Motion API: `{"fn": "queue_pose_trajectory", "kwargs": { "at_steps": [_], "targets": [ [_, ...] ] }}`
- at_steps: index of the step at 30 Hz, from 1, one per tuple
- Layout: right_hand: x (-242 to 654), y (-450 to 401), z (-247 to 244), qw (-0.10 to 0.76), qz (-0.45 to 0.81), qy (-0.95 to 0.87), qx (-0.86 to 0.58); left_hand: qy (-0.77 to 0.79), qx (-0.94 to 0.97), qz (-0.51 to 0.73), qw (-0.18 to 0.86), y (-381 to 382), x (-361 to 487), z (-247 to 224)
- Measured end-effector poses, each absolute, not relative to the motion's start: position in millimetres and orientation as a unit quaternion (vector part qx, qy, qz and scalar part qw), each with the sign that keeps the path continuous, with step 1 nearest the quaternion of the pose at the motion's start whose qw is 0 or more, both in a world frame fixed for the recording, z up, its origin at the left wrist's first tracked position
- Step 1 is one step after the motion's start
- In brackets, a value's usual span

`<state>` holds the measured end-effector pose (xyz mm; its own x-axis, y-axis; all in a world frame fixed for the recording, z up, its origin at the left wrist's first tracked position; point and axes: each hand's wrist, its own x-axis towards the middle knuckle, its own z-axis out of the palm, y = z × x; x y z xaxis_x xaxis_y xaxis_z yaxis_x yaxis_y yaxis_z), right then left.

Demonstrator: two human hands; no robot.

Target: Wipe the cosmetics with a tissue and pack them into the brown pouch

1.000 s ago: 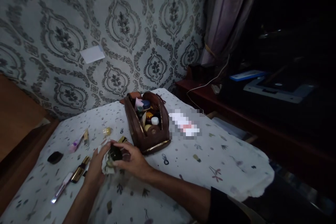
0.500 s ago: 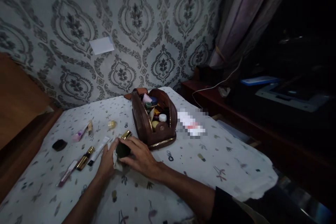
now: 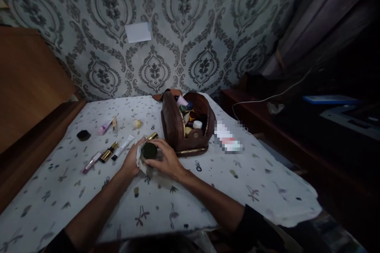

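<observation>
Between my two hands is a dark round jar [image 3: 149,151], its flat dark green end facing me. My right hand [image 3: 168,160] grips it with the fingers over the top and the thumb below. My left hand [image 3: 130,162] is closed around a crumpled white cloth or tissue [image 3: 139,159] pressed against the jar's left side. Just beyond the right fingers lies a gold tube [image 3: 152,136]. Behind it stands an open brown makeup bag [image 3: 172,126], filled with cosmetics, among them a white-capped container [image 3: 197,125].
Left of my hands lie a white tube [image 3: 124,147], gold lipstick tubes [image 3: 109,152], a lip gloss [image 3: 92,162], a pink tube [image 3: 105,127], a small yellowish jar [image 3: 137,123] and a black compact [image 3: 83,135]. A wooden panel [image 3: 32,83] borders the patterned cloth [image 3: 184,205].
The camera view has turned, so everything sits further right and slightly higher. The jar's round end now faces me more directly. Both hands keep hold of the jar and cloth.
</observation>
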<state>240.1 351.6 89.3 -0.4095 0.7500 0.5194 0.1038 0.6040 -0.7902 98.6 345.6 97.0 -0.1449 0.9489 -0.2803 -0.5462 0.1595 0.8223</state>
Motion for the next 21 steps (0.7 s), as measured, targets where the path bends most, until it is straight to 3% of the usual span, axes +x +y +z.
{"fn": "queue_pose_trajectory", "kwargs": {
  "at_steps": [7, 13, 16, 21],
  "targets": [
    [238, 351, 85, 0.473, 0.304, -0.764, -0.317, 0.522, 0.524, 0.563, 0.369, 334, 98, 106],
    [239, 350, 76, 0.404, 0.207, -0.830, -0.323, 0.518, 0.676, 0.459, 0.253, 321, 102, 110],
    [241, 350, 77, 0.405, 0.210, -0.837, -0.302, 0.526, 0.657, 0.456, 0.291, 324, 102, 108],
    [243, 349, 94, 0.453, 0.301, -0.806, -0.234, 0.532, 0.468, 0.535, 0.460, 334, 94, 107]
  ]
}}
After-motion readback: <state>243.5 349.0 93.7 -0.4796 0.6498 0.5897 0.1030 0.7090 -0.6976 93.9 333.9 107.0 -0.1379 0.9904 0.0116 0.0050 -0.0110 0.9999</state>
